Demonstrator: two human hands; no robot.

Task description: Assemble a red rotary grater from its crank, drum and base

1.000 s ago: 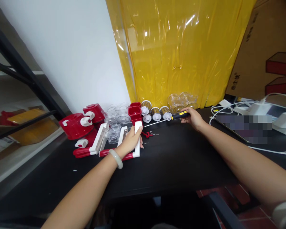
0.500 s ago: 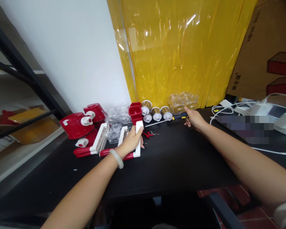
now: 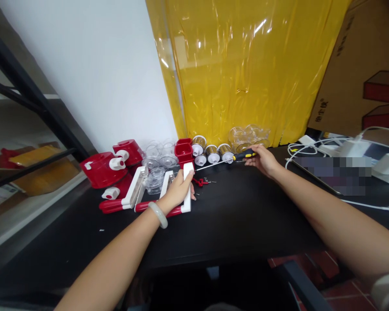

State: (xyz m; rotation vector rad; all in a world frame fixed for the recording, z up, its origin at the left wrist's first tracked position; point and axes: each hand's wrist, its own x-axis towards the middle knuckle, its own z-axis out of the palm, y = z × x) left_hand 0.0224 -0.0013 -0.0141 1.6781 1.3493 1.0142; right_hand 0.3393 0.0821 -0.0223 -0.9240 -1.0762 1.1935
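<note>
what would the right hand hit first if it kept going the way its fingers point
The right hand points left along the screwdriver it grips. Carried on, it would likely meet the metal drum cutters first, then the red hopper; depth is hard to judge.

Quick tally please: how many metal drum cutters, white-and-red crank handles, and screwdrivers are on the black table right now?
Cylindrical metal drum cutters with white ends: 3, in a row by the yellow plastic sheet.
White-and-red plastic crank handles: 3, the nearest under the left hand.
Black-and-yellow-handled screwdriver: 1, in the right hand.
Total: 7
</note>
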